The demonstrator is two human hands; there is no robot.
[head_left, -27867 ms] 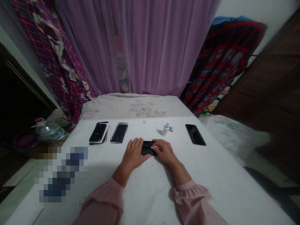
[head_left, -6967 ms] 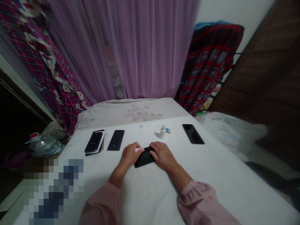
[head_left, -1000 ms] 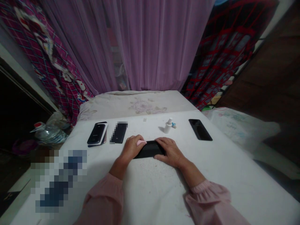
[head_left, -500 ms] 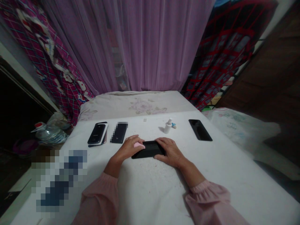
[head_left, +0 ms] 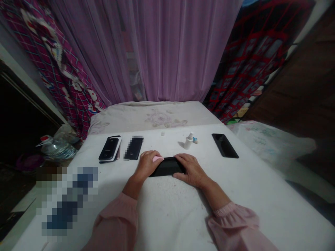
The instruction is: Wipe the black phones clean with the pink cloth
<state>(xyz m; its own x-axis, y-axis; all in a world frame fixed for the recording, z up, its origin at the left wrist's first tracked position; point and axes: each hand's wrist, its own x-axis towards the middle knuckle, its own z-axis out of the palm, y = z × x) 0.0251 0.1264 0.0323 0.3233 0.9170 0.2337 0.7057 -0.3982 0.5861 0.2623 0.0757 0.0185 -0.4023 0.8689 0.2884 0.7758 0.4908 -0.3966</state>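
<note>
A black phone (head_left: 166, 167) lies flat on the white table (head_left: 170, 216) in front of me. My left hand (head_left: 147, 165) is closed on a small pink thing (head_left: 157, 159) that it presses against the phone's left end. My right hand (head_left: 191, 169) rests on the phone's right end, fingers curled over it, holding it down. Both sleeves are pink.
Two stacked phones (head_left: 110, 149) and a blurred dark phone (head_left: 133, 147) lie at the far left. A small white bottle (head_left: 188, 141) stands behind my hands, another black phone (head_left: 225, 145) lies far right. A pixelated patch (head_left: 66, 200) covers the near left. Purple curtain behind.
My left hand has slid the pink thing a little along the phone's left end, back and forth. My right hand has stayed on the phone.
</note>
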